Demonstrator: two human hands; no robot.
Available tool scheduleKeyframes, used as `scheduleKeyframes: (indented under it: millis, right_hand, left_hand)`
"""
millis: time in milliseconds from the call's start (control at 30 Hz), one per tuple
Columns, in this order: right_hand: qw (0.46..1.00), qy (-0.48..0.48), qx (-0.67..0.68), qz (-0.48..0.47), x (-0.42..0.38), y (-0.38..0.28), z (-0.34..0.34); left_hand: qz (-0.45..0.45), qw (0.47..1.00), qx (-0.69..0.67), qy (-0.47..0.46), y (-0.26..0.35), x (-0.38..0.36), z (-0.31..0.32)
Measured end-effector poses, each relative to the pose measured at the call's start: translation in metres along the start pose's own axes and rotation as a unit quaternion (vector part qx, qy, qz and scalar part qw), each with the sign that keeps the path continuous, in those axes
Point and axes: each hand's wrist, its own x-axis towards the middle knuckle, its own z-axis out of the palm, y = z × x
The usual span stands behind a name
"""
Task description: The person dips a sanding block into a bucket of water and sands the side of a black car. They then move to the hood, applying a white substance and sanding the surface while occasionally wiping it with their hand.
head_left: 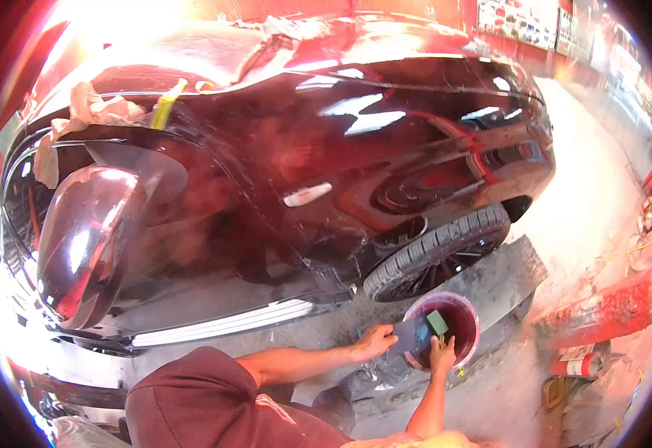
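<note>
My left hand pinches the edge of a dark grey sheet of sandpaper, which reaches over the rim of a bucket. My right hand is at the bucket's near side, its fingers closed on a green block held above the opening. The bucket has a pinkish rim, and its inside is dark and partly hidden by the block and the sheet. Beyond my hands stands a dark, glossy car.
The car's front wheel stands just behind the bucket. A grey board or low ramp lies beside it. At left the side mirror juts out. On the right are a red metal piece and a red cylinder.
</note>
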Motion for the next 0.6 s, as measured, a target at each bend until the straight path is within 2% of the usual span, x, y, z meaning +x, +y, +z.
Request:
scheduleKeyframes:
  millis: [67,100,200,233,333,367,467,500,533,600]
  right_hand:
    - [0.994,0.053,0.098,-0.019,0.001,0.017,0.009]
    - [0.986,-0.011,0.167,-0.003,0.004,0.022,0.007]
    - [0.993,-0.062,-0.096,0.036,-0.011,-0.022,-0.024]
    - [0.988,-0.057,-0.122,0.071,-0.015,-0.037,-0.028]
    - [0.992,0.01,0.112,-0.054,0.017,0.021,-0.003]
    - [0.997,0.013,0.075,0.0,-0.001,-0.011,-0.026]
    - [0.995,0.045,0.089,0.025,-0.008,-0.027,-0.033]
    - [0.986,0.108,0.118,-0.038,-0.011,-0.028,-0.025]
    - [0.981,0.114,0.154,-0.044,-0.022,-0.04,-0.03]
    - [0.965,0.126,0.223,-0.054,-0.064,-0.115,-0.065]
  left_hand:
    - [0.0,1.0,0.003,-0.011,0.002,-0.014,-0.013]
    - [-0.006,1.0,0.003,-0.014,0.007,-0.022,-0.019]
    - [0.011,1.0,0.009,-0.005,0.004,-0.032,-0.027]
    - [0.014,1.0,-0.006,0.001,0.014,-0.04,-0.03]
    - [0.006,0.999,-0.052,0.004,0.014,-0.048,-0.035]
    - [0.002,0.998,-0.067,0.003,0.008,-0.043,-0.036]
    - [0.04,0.992,-0.099,0.063,-0.014,-0.029,-0.031]
    - [0.041,0.989,-0.119,0.08,-0.016,-0.025,-0.029]
    - [0.04,0.99,-0.092,0.095,-0.007,-0.026,-0.03]
    - [0.035,0.991,-0.039,0.123,0.014,-0.033,-0.031]
